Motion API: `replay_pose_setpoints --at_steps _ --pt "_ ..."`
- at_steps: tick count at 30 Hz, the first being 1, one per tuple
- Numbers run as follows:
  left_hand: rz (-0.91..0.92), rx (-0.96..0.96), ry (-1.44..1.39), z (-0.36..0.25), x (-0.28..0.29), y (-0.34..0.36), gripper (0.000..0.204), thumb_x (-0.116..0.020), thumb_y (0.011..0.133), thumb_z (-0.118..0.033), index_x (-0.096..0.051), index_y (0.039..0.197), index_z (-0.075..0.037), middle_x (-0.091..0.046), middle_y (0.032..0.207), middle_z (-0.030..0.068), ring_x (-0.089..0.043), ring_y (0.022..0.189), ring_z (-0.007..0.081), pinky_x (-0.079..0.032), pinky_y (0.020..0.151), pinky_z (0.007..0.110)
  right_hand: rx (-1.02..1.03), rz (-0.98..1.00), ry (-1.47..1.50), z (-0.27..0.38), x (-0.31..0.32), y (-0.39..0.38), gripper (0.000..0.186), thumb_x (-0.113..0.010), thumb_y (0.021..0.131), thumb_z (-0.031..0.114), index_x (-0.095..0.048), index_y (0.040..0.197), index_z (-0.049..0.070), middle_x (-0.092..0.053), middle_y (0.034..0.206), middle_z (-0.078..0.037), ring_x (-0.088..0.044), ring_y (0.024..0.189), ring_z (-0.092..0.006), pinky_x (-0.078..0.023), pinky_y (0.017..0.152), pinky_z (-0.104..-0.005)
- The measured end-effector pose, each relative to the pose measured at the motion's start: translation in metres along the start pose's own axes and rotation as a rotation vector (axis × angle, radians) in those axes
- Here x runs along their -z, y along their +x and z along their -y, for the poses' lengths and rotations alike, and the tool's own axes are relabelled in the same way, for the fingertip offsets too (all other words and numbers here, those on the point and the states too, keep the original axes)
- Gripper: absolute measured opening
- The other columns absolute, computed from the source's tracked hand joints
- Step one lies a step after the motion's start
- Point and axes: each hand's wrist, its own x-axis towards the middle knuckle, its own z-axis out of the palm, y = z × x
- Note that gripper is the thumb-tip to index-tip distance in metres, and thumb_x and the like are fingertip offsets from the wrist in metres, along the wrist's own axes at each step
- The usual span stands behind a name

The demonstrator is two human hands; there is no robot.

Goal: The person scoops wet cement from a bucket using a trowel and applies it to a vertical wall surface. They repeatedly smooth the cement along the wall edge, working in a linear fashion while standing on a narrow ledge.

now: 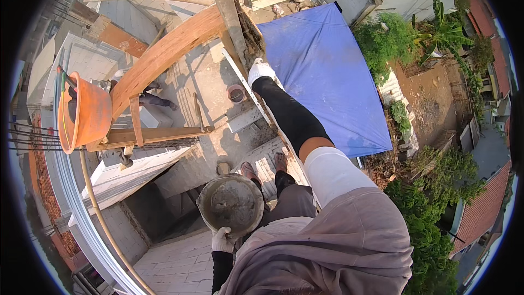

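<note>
My left hand [222, 240], in a white knit glove, grips the near rim of a round bucket [208, 219] at the lower middle. Wet grey mortar [229, 202] lies inside it. My right arm stretches far forward along a narrow wall top. At its end my right hand [261, 71], also in a white glove, is closed at the wall's edge, beside an upright wooden post [225, 8]. What its fingers hold, if anything, is too small to make out. My bare feet [250, 171] stand on a pale block ledge just beyond the bucket.
An orange bucket [90, 112] with tools sits on a wooden frame [158, 137] at left. A curved plank [174, 49] rises toward the post. Another person [155, 98] is partly visible below. A deep drop lies left of my feet; a blue tarp [327, 71] spreads right of the wall.
</note>
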Motion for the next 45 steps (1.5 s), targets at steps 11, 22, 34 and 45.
replay_pose_setpoints --at_steps 11,22,34,45 --pt "0.13 -0.052 -0.183 0.014 -0.037 0.034 0.066 -0.054 0.086 0.012 -0.048 0.147 -0.013 -0.063 0.12 0.0121 -0.071 0.108 0.0334 -0.064 0.094 0.061 0.622 -0.038 0.03 -0.11 0.113 -0.269 0.05 -0.07 0.1 0.042 -0.052 0.135 0.011 -0.074 0.092 -0.023 -0.072 0.087 -0.0479 -0.056 0.073 -0.0578" --pt "0.052 -0.083 0.0 0.042 -0.064 0.024 0.06 -0.066 0.081 0.003 -0.057 0.14 -0.004 -0.067 0.101 0.0036 -0.066 0.081 0.0168 -0.059 0.072 0.032 1.135 0.144 -0.906 -0.019 0.072 -0.34 0.027 -0.068 0.096 0.03 -0.065 0.114 0.01 -0.071 0.086 -0.013 -0.076 0.078 -0.0328 -0.06 0.061 -0.0457" --pt "-0.113 -0.111 0.155 0.042 -0.08 -0.013 0.063 -0.072 0.079 -0.003 -0.055 0.139 0.004 -0.065 0.109 0.0083 -0.063 0.094 0.0184 -0.055 0.082 0.034 1.219 0.994 -0.785 -0.003 0.017 -0.319 0.041 -0.067 0.097 0.039 -0.068 0.121 0.007 -0.077 0.097 -0.023 -0.074 0.096 -0.0426 -0.058 0.086 -0.0536" --pt "-0.073 -0.227 -0.032 0.069 -0.06 0.014 0.077 -0.065 0.081 0.005 -0.045 0.155 -0.005 -0.065 0.128 0.0086 -0.069 0.105 0.0204 -0.061 0.089 0.035 0.984 1.112 -0.385 -0.056 -0.001 -0.356 0.043 -0.07 0.098 0.041 -0.066 0.115 0.002 -0.074 0.097 -0.025 -0.072 0.097 -0.046 -0.057 0.086 -0.0521"
